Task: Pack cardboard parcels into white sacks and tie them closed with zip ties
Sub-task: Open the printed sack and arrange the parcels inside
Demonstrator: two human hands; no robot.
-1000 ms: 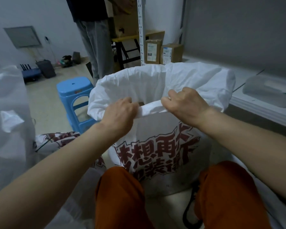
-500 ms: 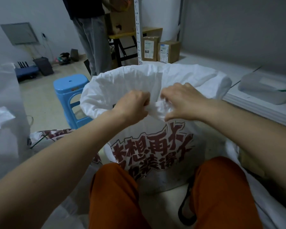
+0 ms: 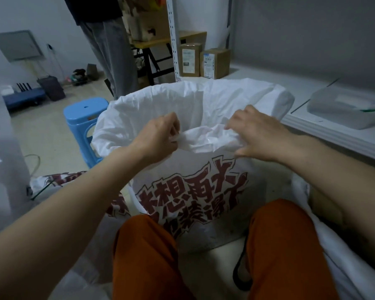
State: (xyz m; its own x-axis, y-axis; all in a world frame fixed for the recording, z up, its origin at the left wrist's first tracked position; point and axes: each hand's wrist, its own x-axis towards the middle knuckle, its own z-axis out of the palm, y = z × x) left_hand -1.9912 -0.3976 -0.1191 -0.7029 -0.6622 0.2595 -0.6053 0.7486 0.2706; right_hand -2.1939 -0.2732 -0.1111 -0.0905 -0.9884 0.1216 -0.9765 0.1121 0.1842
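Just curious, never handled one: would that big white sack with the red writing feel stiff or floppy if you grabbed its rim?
Probably floppy: the white sack crumples into folds where the left hand and right hand bunch its rim. Likely light cloth, since fingers alone gather it. It stands upright, so its contents probably prop it.

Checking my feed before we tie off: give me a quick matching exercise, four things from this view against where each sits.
Things:
1. white sack
2. blue stool
3. cardboard parcels
4. clear plastic container

Places:
A. on the white ledge at far right
B. near rim gathered by both hands, the left hand and right hand
C. on the floor left of the sack
D. by the shelf upright, behind the sack

Pairs: 1-B, 2-C, 3-D, 4-A
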